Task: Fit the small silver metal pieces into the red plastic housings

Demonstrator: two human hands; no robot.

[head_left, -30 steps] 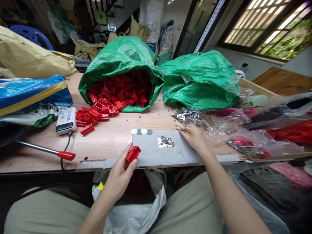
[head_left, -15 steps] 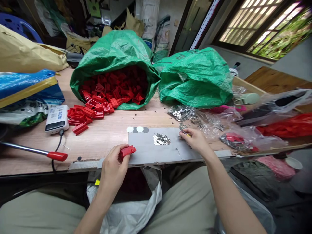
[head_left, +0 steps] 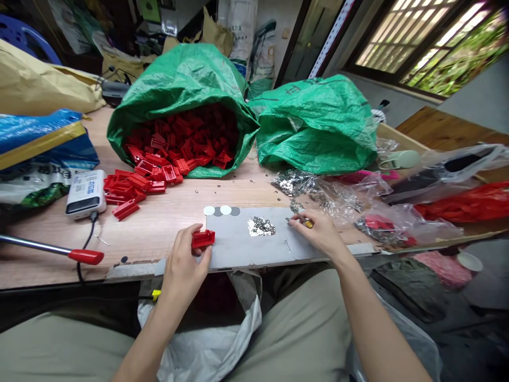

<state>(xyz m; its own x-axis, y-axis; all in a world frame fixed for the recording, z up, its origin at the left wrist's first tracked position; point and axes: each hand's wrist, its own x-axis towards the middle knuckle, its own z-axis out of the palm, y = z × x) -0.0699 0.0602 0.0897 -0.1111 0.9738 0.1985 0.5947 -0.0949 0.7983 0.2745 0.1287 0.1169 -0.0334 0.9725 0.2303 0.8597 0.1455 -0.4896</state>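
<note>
My left hand (head_left: 184, 263) is closed on a small red plastic part (head_left: 203, 239), held at the left end of a grey card (head_left: 242, 246) lying at the table's front edge. On the card's right side my right hand (head_left: 320, 232) pinches a thin tool with a yellow grip (head_left: 305, 222), its tip pointing left toward a small heap of tiny shiny metal pieces (head_left: 261, 226) on the card. Three pale and dark round discs (head_left: 221, 210) sit at the card's far left corner.
An open green sack (head_left: 186, 101) spills red parts (head_left: 135, 185) onto the wooden table. A second green sack (head_left: 318, 124) lies to its right. Clear bags of metal bits (head_left: 318, 188), a power bank (head_left: 85, 192), a red-handled tool (head_left: 59, 250) and a white bag (head_left: 214, 339) between my knees surround me.
My left hand has lifted the red part from the table's edge onto the grey card and turned it flat. My right hand has barely shifted.
</note>
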